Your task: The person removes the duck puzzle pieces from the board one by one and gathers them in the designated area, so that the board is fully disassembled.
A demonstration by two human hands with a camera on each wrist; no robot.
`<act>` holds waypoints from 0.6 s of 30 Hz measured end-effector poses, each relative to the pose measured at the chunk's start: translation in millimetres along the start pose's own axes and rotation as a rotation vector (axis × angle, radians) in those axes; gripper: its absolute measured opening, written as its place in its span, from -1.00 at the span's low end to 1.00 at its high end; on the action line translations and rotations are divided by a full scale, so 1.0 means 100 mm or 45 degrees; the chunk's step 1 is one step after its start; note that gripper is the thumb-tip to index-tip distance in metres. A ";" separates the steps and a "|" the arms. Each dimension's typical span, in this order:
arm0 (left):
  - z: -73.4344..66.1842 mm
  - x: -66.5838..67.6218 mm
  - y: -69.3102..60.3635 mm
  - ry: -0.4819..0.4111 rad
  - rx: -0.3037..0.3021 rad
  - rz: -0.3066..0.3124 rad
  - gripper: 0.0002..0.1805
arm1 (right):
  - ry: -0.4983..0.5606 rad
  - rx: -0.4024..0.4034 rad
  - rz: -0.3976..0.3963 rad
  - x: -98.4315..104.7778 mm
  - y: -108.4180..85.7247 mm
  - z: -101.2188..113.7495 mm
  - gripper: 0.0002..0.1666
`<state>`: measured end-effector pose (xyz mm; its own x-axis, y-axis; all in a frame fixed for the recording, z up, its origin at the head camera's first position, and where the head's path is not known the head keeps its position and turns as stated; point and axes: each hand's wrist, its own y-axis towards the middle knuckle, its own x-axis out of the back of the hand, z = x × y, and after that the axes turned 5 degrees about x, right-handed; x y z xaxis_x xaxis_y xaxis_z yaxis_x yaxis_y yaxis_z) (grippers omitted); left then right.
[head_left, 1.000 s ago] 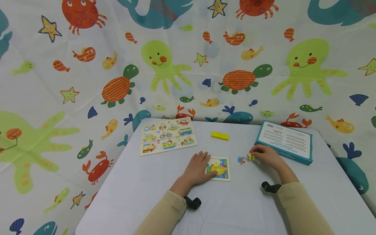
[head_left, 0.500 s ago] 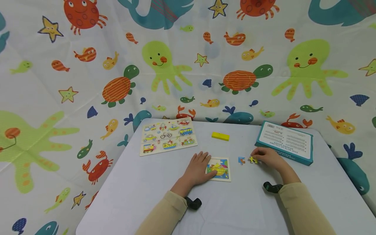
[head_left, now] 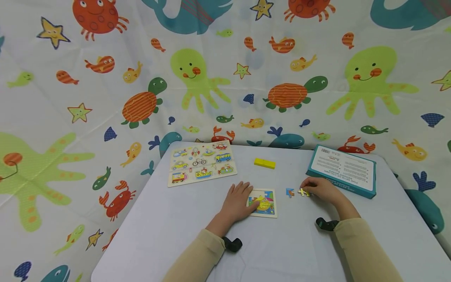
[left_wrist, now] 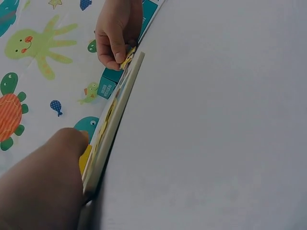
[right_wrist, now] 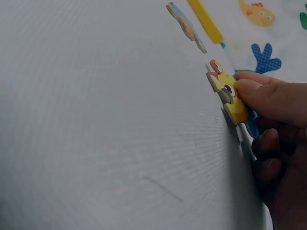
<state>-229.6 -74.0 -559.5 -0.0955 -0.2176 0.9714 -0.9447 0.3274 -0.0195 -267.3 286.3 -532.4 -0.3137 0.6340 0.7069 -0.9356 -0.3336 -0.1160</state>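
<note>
My left hand point(head_left: 237, 203) rests on the left part of a small square jigsaw puzzle point(head_left: 266, 215), fingers extended and the thumb lying over its picture. The board's left side is hidden under that hand; in the left wrist view it appears nearly edge-on. To its right, my right hand point(head_left: 322, 189) pinches a yellow puzzle piece point(right_wrist: 230, 96) with an eye printed on it, between thumb and fingers, at or just above the tabletop. A blue and orange puzzle piece point(head_left: 290, 192) lies loose between the board and the pinched piece.
A teal box point(head_left: 341, 170) with a white label lies beyond my right hand. Farther back are a yellow block point(head_left: 264, 163) and, to the left, a wooden vehicle picture board point(head_left: 202, 164). A sea-animal printed cloth point(head_left: 246, 55) hangs behind the white table point(head_left: 169, 227).
My right hand has shifted slightly right and nearer with the yellow puzzle piece, then stayed almost still. The left hand keeps its place on the puzzle, its thumb moving slightly.
</note>
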 end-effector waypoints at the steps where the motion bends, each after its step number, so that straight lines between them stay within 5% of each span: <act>1: 0.00 -0.01 0.00 -0.002 0.006 -0.011 -0.19 | 0.000 -0.001 0.000 0.00 0.00 -0.01 -0.80; 18: -0.05 -0.03 -0.01 0.026 0.047 -0.074 -0.21 | -0.075 -0.014 -0.056 -0.04 0.01 0.05 -0.78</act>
<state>-226.4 -68.8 -561.5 -0.0338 -0.2160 0.9758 -0.9593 0.2808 0.0289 -265.8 279.9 -531.4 -0.2625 0.6058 0.7510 -0.9500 -0.2987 -0.0912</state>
